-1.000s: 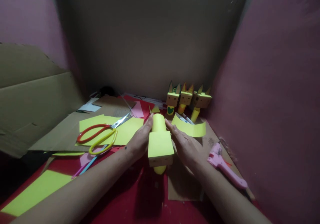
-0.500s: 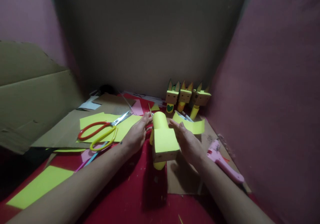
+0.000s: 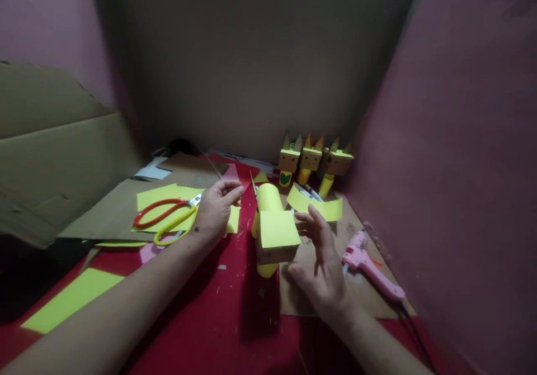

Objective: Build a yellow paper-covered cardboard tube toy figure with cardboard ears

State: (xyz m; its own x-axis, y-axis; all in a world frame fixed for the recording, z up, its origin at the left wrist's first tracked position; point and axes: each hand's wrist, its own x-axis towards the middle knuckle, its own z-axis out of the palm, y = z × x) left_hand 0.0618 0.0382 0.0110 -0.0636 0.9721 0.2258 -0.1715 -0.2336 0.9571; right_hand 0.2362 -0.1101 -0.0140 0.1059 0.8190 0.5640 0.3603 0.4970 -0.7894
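Yellow paper figure (image 3: 274, 227): lying on red surface (image 3: 218, 319). Left hand (image 3: 216, 210), released, left of it over scissors (image 3: 168, 218). Right hand (image 3: 321, 263), released, just right. Glue gun (image 3: 369, 266) farther right.

Setting: an improvised paper-craft corner, most likely in a home rather than a fitted workshop. Evidence: work surface is covered in red cloth or paper (image 3: 235, 319), hemmed in by pink walls (image 3: 461, 140) and a large propped-up cardboard sheet (image 3: 251, 67) as backdrop (no bench, shelving or fixtures in view). More flattened cardboard (image 3: 54, 162) leans at the left. Craft supplies lie loose: scissors with orange and yellow handles (image 3: 168, 218), cut yellow paper sheets (image 3: 71, 299), a pink glue gun (image 3: 371, 271) with a dark cord. Three finished yellow paper figures (image 3: 312, 160) with pointed ears stand in a row against the backdrop. Lighting is dim.
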